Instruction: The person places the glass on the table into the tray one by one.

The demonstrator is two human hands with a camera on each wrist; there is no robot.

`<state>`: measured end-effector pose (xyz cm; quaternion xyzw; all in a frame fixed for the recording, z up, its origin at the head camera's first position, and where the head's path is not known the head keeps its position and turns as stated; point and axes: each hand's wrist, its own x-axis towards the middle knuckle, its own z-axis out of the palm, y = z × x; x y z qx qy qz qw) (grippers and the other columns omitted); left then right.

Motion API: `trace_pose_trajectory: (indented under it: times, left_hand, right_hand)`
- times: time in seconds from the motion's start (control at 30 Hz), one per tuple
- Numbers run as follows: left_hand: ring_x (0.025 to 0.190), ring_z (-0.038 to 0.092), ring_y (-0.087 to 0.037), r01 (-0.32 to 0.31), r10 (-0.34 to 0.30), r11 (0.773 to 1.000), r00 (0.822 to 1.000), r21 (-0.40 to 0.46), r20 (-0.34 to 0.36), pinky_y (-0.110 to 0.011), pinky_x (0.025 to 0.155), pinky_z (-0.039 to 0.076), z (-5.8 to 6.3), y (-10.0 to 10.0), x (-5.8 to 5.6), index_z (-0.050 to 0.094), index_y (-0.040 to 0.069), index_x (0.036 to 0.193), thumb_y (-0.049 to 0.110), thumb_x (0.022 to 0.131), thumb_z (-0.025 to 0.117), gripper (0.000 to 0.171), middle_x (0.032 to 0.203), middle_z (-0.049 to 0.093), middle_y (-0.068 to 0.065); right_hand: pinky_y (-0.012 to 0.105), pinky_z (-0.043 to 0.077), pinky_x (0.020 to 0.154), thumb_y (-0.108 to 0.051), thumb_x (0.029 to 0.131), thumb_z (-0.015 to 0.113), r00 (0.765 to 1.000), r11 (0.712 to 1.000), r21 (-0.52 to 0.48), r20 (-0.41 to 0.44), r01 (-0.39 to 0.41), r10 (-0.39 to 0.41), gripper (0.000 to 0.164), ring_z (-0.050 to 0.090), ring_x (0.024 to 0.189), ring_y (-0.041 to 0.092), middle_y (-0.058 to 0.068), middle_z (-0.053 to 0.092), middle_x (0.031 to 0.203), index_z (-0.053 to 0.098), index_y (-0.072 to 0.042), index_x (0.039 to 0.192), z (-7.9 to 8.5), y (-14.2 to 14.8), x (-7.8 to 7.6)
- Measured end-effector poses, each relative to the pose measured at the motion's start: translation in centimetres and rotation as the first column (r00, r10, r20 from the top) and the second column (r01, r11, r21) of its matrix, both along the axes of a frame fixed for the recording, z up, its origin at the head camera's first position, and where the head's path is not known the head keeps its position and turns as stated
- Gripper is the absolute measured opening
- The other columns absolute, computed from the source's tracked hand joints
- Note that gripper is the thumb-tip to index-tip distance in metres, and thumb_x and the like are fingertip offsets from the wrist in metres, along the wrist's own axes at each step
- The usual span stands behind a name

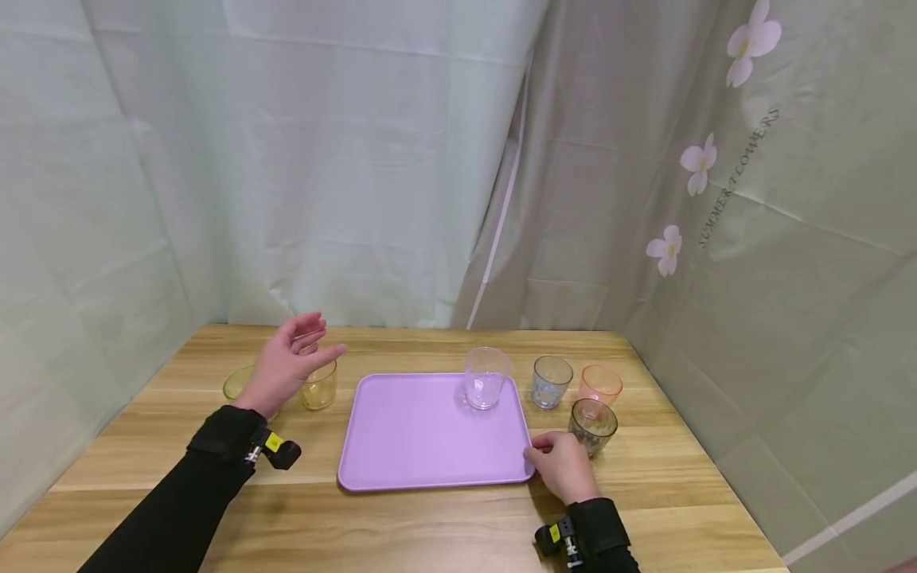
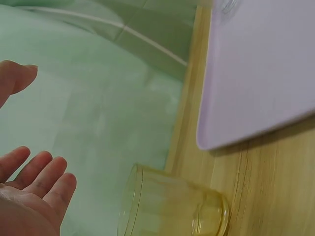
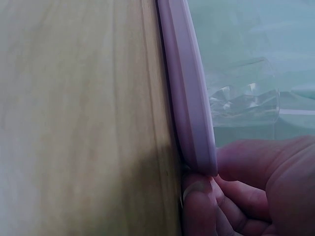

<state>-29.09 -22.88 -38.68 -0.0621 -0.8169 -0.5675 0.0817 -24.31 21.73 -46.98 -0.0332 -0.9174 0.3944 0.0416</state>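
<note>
A purple tray [image 1: 437, 434] lies in the middle of the table, with a clear glass [image 1: 485, 382] standing on its back right corner. My right hand [image 1: 564, 464] pinches the tray's rim near the front right corner; in the right wrist view the thumb [image 3: 248, 156] lies on top and fingers curl at the underside. My left hand [image 1: 292, 362] is raised at the left, its fingers extended and thumb spread, holding nothing. Beside it stands a yellow glass [image 1: 319, 390], partly covered by the hand. A yellow-green glass [image 1: 236, 383] is largely hidden behind the hand and wrist.
Right of the tray stand a blue glass [image 1: 550, 383], an orange glass [image 1: 600, 383] and a dark grey glass [image 1: 594, 426], the grey one close by my right hand. A pale curtain [image 1: 344, 175] hangs along the back and sides of the wooden table [image 1: 372, 529].
</note>
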Motion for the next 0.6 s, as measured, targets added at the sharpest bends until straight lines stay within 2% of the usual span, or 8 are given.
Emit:
trace_pose_trajectory:
  times: [0.23,0.4,0.47,0.6]
  left_hand:
    - [0.160,0.041,-0.042,-0.022,0.022,1.000,1.000,0.000,-0.006,-0.016,0.113,0.051,-0.2,-1.8,0.1,0.023,0.005,0.173,0.037,0.104,0.079,0.095,0.175,0.037,-0.022]
    - [0.159,0.043,-0.041,-0.052,0.052,0.999,0.998,0.004,-0.037,-0.004,0.100,0.050,0.2,-3.2,0.2,0.025,0.003,0.172,0.035,0.105,0.077,0.091,0.174,0.038,-0.023]
    - [0.156,0.047,-0.032,-0.076,0.076,0.997,0.996,0.000,-0.044,-0.002,0.098,0.049,0.4,-3.9,0.3,0.026,0.003,0.172,0.036,0.105,0.077,0.091,0.172,0.039,-0.023]
    - [0.143,0.053,-0.006,-0.132,0.131,0.991,0.989,-0.014,-0.066,-0.001,0.095,0.048,0.6,-5.3,0.7,0.028,0.003,0.171,0.037,0.105,0.077,0.089,0.169,0.042,-0.019]
  right_hand:
    - [0.030,0.052,0.066,-0.012,0.094,0.082,1.000,1.000,0.001,0.006,0.003,-0.003,0.016,0.065,0.077,0.016,0.008,0.078,0.089,0.081,0.003,0.102,-0.1,0.0,0.0]
    - [0.030,0.052,0.067,-0.012,0.094,0.082,1.000,1.000,0.005,0.014,0.004,-0.004,0.017,0.065,0.078,0.016,0.008,0.079,0.090,0.081,0.002,0.103,0.0,0.0,-0.1]
    - [0.030,0.052,0.067,-0.012,0.094,0.082,1.000,1.000,0.007,0.015,0.006,-0.006,0.016,0.065,0.078,0.016,0.008,0.078,0.090,0.081,0.002,0.102,0.0,0.0,0.0]
    - [0.030,0.051,0.067,-0.012,0.095,0.082,1.000,1.000,0.007,0.016,0.005,-0.005,0.016,0.065,0.079,0.017,0.008,0.078,0.091,0.081,0.002,0.102,0.1,0.0,0.0]
